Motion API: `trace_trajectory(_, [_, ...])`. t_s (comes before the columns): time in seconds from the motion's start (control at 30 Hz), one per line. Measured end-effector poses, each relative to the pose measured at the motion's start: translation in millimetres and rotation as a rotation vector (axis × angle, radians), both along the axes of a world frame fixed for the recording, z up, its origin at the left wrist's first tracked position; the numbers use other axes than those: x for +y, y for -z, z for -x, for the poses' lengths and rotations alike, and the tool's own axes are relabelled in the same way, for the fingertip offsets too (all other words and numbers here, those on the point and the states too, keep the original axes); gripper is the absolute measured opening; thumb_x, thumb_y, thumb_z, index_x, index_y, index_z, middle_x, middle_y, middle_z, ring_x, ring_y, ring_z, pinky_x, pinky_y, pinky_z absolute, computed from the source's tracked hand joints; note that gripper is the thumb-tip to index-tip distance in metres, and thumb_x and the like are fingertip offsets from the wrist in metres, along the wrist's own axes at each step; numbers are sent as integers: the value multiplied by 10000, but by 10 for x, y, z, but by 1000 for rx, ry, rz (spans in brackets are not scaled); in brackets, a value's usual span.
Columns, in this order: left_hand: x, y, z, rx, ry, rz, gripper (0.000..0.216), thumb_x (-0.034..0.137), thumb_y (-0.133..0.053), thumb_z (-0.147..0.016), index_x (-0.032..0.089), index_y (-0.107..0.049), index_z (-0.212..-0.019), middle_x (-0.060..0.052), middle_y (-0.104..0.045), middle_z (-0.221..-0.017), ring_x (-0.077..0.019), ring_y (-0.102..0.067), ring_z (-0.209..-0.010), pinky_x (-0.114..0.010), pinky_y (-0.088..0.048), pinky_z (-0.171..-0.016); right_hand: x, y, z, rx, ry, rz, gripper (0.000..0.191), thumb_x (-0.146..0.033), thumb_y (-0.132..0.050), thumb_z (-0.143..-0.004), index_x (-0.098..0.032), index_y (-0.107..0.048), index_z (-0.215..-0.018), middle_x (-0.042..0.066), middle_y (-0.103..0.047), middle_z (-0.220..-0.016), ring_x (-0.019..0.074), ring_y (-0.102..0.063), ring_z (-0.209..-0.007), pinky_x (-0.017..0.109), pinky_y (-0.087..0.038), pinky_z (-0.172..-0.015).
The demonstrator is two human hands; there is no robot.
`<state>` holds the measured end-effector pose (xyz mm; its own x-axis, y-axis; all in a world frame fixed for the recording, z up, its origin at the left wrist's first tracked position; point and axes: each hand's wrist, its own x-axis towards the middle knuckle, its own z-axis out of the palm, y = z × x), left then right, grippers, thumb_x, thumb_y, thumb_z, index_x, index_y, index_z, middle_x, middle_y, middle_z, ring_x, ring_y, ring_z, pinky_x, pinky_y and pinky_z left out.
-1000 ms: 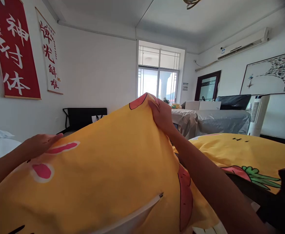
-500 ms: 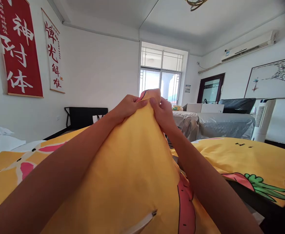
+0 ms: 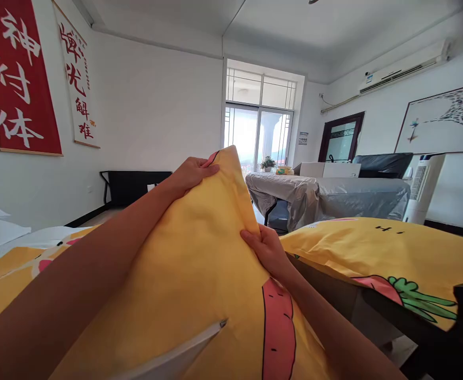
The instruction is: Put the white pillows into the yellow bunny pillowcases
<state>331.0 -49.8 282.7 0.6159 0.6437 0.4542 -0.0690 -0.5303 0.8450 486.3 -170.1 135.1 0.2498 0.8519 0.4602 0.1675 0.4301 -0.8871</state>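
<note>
A yellow pillowcase (image 3: 191, 253) with a printed pink carrot fills the middle, held up before me. My left hand (image 3: 194, 174) is closed on its upper edge, left of the raised corner. Lower down, my right hand (image 3: 268, 248) grips the right side edge between thumb and fingers. Near the bottom of the case a slit (image 3: 183, 351) shows white inside, with a small dark piece at its end, perhaps a zip pull. How full the case is I cannot tell.
At right lies another yellow pillow (image 3: 421, 248) printed "Hi" and a carrot. White bedding (image 3: 1, 232) and yellow printed cloth (image 3: 13, 264) lie at left. Beyond stand a plastic-covered table (image 3: 358, 198), a white upright unit (image 3: 425, 184) and a black headboard-like piece (image 3: 140, 190).
My right hand has left the top corner and slid down the right edge. My left hand has shifted left, and the corner now stands free between them. The slit shows wider.
</note>
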Motion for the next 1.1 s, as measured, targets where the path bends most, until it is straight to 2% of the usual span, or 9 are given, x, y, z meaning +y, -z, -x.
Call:
trace_trajectory(0.13, [44, -11, 45, 11, -4, -31, 184, 339, -627, -801, 156, -637, -784, -20, -635, -705, -140, -594, -591, -261, -479, -550, -33, 69, -116, -163, 59, 17, 384, -575, -611, -764, -192, -599, -743, 0, -641, -687, 169, -589, -628, 265, -452, -536])
trace_trajectory(0.27, [119, -11, 26, 137, -226, -388, 246, 340, -586, -813, 177, -533, -636, 18, -504, -589, -106, -463, -522, -236, -348, -497, -279, 187, -91, -297, 25, 123, 381, -572, -547, -809, -206, -598, -900, 24, -670, -834, 209, -614, -796, 304, -474, -676])
trace_trajectory(0.37, [151, 58, -80, 222, -364, -584, 325, 289, -546, -827, 189, -395, -557, 33, -384, -533, -94, -339, -492, -253, -255, -485, -365, 398, 61, -446, 290, 151, 323, -539, -519, -822, -218, -543, -855, 54, -656, -824, 228, -594, -792, 315, -438, -673])
trace_trajectory(0.43, [150, 117, -154, 185, -367, -550, 313, 275, -497, -853, 194, -380, -574, 31, -381, -539, -97, -334, -496, -256, -249, -491, -331, 575, 157, -464, 452, 105, 286, -517, -456, -849, -236, -485, -805, 52, -623, -750, 223, -567, -713, 313, -407, -627])
trace_trajectory(0.5, [141, 152, -189, 136, -339, -465, 303, 297, -464, -877, 196, -409, -597, 24, -405, -549, -101, -358, -494, -255, -252, -493, -255, 733, 185, -431, 507, 12, 284, -509, -406, -869, -251, -439, -755, 28, -573, -665, 207, -524, -625, 310, -385, -590])
trace_trajectory(0.7, [161, 45, -75, 279, -127, -290, 406, 509, -461, -869, 213, -431, -592, 19, -395, -532, -110, -356, -429, -267, -217, -475, -34, 909, -95, -195, 111, -39, 379, -571, -439, -863, -212, -558, -843, 38, -640, -810, 200, -574, -742, 309, -462, -673])
trace_trajectory(0.83, [228, -56, -36, 288, -368, -538, 448, 411, -496, -857, 215, -308, -501, 16, -339, -488, -110, -292, -436, -288, -190, -493, -22, 1072, -158, -216, 264, 13, 404, -576, -493, -840, -212, -604, -975, 50, -660, -905, 230, -582, -863, 331, -459, -777])
trace_trajectory(0.9, [261, -76, -39, 244, -494, -642, 457, 346, -506, -847, 215, -262, -484, 10, -327, -474, -117, -279, -457, -296, -191, -508, -45, 1234, -131, -219, 256, 33, 414, -590, -461, -850, -223, -618, -957, 52, -657, -891, 241, -580, -862, 339, -457, -780])
trace_trajectory(1.1, [296, -29, -50, 197, -451, -484, 401, 391, -499, -845, 224, -286, -549, 34, -309, -493, -99, -284, -449, -272, -212, -473, -25, 1632, -195, -81, 252, 31, 548, -719, -461, -763, -209, -522, -571, 13, -498, -574, 185, -459, -563, 310, -392, -531])
